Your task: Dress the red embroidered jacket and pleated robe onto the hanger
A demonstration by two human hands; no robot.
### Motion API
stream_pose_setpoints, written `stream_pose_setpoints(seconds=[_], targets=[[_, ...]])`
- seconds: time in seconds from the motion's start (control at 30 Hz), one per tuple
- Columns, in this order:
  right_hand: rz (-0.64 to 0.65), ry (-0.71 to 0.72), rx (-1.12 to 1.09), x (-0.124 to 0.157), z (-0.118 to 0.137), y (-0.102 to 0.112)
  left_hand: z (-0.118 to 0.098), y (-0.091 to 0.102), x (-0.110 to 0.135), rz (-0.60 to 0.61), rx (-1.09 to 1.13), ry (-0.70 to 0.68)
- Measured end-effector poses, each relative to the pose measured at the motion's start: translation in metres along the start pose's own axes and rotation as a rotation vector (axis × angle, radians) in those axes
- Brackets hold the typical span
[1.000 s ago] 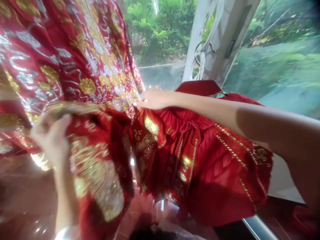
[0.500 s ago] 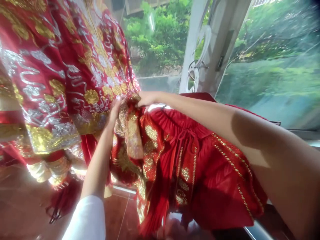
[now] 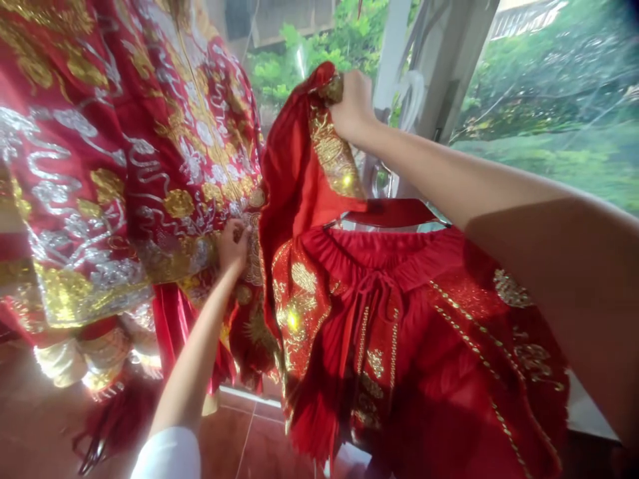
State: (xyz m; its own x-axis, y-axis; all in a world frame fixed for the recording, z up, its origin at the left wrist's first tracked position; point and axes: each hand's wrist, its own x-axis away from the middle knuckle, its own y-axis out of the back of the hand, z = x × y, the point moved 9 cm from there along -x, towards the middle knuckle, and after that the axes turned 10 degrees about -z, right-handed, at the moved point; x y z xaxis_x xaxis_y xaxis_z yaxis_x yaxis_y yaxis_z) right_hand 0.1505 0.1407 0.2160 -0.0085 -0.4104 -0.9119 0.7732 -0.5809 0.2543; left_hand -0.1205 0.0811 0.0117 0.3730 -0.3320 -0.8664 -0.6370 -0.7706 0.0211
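Note:
My right hand (image 3: 353, 106) is raised by the window, its fingers closed on the gold-trimmed edge of a red embroidered garment (image 3: 289, 173). The plain red inner side of that garment shows below the fist. Lower and to the left, my left hand (image 3: 233, 247) is closed, pinching the same garment's gold-patterned border; exactly what lies between its fingertips is partly hidden. Just under the lifted cloth hangs a red skirt (image 3: 414, 346) with a gathered waistband, a tied bow and gold beaded lines.
A red jacket (image 3: 160, 159) with gold and silver embroidery hangs at the left, close to my left hand. Behind stand a window frame (image 3: 439, 73) and glass with greenery outside. Tassels (image 3: 312, 436) hang over the brown tiled floor (image 3: 224, 442).
My right hand has risen and moved right, lifting the garment's edge away and exposing its red inner side. My left hand has moved slightly lower, staying at the border.

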Motion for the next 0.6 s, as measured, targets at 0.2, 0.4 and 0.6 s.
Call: stream_pose_setpoints(seconds=[0.2,0.4,0.6], targets=[[-0.291,0.024,0.062,-0.005,0.005,0.029,-0.035,-0.018,0.075,0.119,-0.086,-0.044],[-0.353,0.077,0.022,-0.013,0.014,0.054,0.013,-0.016,0.163,0.199,0.010,0.314],[-0.310,0.021,0.047,-0.012,0.012,0.058,0.017,0.010,0.155,0.060,-0.030,0.205]])
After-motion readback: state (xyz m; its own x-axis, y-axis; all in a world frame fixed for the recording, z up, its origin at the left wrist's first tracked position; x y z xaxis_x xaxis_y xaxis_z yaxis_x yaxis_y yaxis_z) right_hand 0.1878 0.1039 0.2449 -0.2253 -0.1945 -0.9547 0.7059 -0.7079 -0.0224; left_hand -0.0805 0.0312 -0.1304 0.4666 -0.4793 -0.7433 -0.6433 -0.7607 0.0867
